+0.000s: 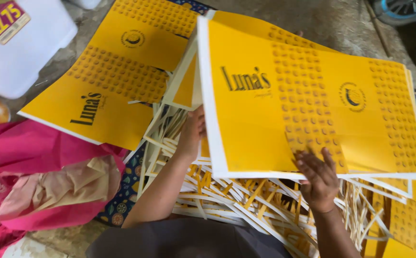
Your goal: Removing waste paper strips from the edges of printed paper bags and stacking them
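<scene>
the top sheet (284,95) lay on a stack over a heap of strips (236,200). the left hand (192,134) gripped its left edge, fingers hidden under the sheet, while the right hand (319,177) pressed spread fingers on its near edge. the overhanging sheet could likely have slid or creased on the loose strips beneath it.
</scene>
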